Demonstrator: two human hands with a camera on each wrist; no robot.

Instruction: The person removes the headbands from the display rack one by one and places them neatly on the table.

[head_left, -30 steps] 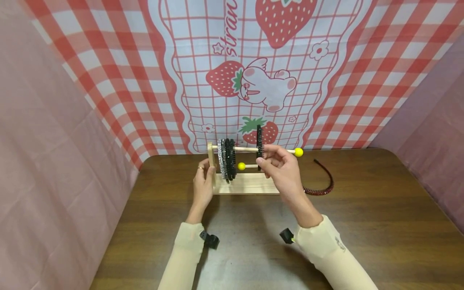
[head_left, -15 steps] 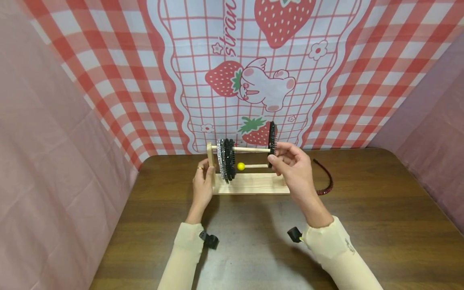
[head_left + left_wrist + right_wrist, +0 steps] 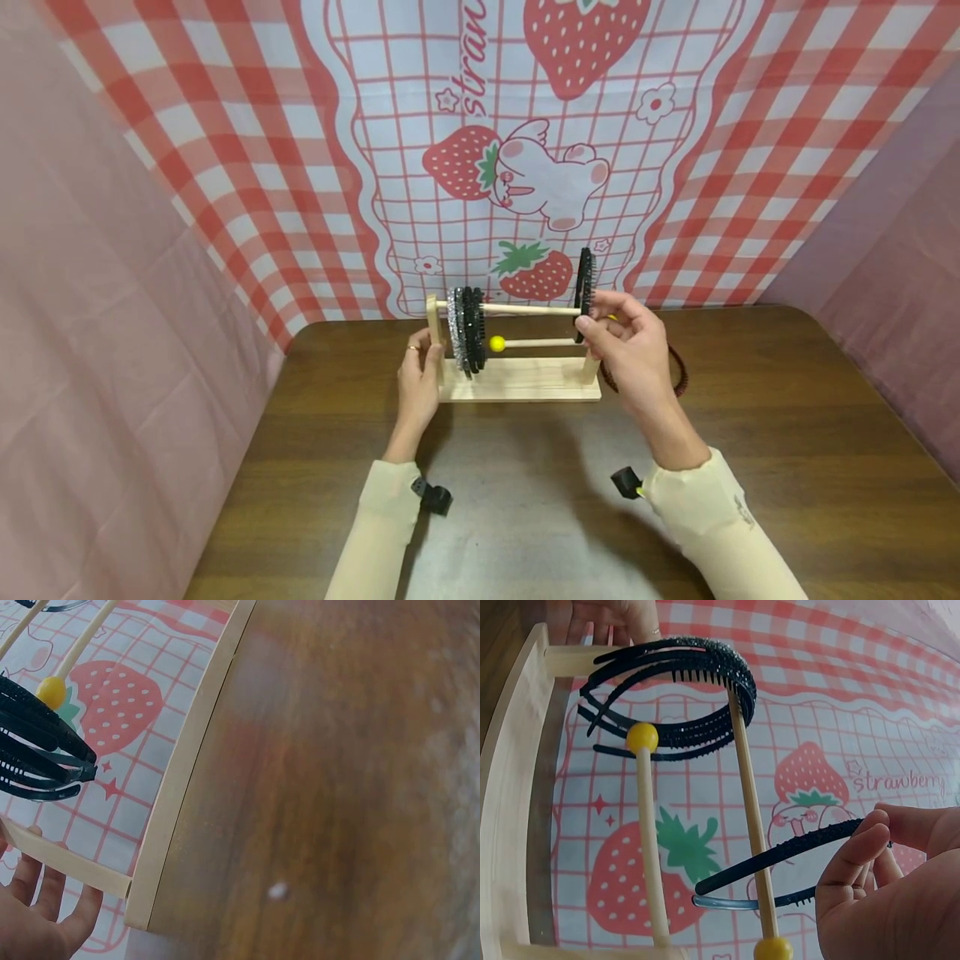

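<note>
A wooden rack (image 3: 517, 390) stands on the table with two horizontal rods tipped by yellow balls. My left hand (image 3: 417, 387) grips its left upright (image 3: 435, 333), fingers wrapped behind the wood. Several headbands (image 3: 469, 332), black and silver glittery, hang bunched on the upper rod (image 3: 525, 309) near that upright. My right hand (image 3: 637, 350) pinches one black toothed headband (image 3: 585, 279) between thumb and fingers. In the right wrist view, the two arms of this headband (image 3: 772, 859) lie either side of the upper rod, close to its yellow ball (image 3: 773, 950).
A dark red headband (image 3: 681, 371) lies on the brown table (image 3: 480, 500) behind my right hand, partly hidden. The lower rod's yellow ball (image 3: 497, 343) points left. A strawberry-print cloth (image 3: 480, 167) hangs behind the table.
My right hand has slid the black headband rightward along the upper rod, away from the bunch. The red headband is now partly covered. My left hand stays on the upright.
</note>
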